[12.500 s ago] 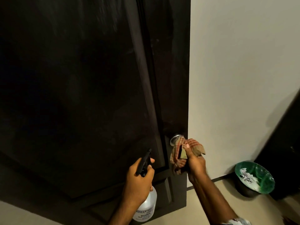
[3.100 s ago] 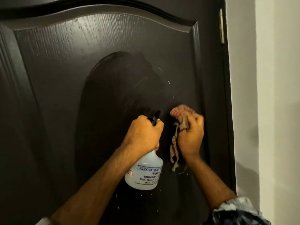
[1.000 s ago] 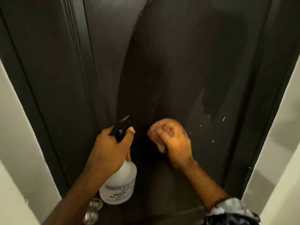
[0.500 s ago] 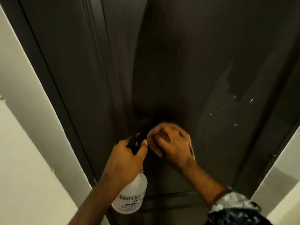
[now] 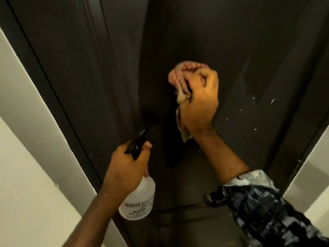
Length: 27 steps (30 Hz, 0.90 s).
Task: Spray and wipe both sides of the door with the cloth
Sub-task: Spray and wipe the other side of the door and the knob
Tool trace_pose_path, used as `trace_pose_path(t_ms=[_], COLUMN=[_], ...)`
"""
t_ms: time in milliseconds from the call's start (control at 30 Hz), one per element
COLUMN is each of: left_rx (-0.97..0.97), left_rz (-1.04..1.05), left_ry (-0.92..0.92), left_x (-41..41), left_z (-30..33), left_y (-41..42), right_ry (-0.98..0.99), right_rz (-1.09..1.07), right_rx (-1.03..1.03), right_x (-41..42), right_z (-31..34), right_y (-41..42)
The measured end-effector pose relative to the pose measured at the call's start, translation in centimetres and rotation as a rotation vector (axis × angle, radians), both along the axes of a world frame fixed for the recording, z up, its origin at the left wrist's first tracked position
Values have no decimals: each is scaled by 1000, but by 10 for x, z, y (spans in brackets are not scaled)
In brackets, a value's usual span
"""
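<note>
Dark door (image 5: 231, 41) fills the view, droplets to the right unwiped. Checked cloth (image 5: 185, 72), bunched in the right hand (image 5: 199, 102), presses its panel; left hand (image 5: 126, 168) clamps the spray bottle (image 5: 138, 200). Other side: can't tell.

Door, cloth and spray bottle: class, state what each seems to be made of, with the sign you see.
Door: probably wood or wood-look board, dark matt finish; moulded panel ridges.
Cloth: soft woven fabric, reddish check; it bunches and folds.
Bottle: translucent white plastic, printed label; black plastic trigger.
</note>
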State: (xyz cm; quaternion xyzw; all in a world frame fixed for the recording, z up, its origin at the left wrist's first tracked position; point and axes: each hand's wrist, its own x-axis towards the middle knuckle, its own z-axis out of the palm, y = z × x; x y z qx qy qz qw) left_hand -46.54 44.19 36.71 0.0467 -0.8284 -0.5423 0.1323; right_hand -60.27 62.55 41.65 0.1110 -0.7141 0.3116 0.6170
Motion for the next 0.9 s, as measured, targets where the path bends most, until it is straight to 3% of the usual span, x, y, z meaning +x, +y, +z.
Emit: trace_pose_path(t_ms=[67,167,267,433,567,667,767,900], left_rx=[18,26,30,-1,-46,-110,-228,-342], left_rz=[48,120,123,2,-128,-221,-274,-309], left_ry=[48,77,42,-18,-69,-32,47,35], left_x=[0,-2,-4,-12,-20,-30,-43,-64], left_z=[7,12,12,-3,-13,-3,13,30], left_y=[-7,-11,-10,16,61,101,144,202], right_ry=[-1,-35,-153,-356,-503,-517,-551,-604], right_rz=[-24,146,371,343,226,111,83,-12], right_rx=[-12,390,742,990,909,810,852,507], right_x=[1,9,15,18,26,24,20,36], right_z=[11,-23,-103,-238,-257,-230,-195,-169], right_y=[-15,-25,-21,24,67,105,146,193])
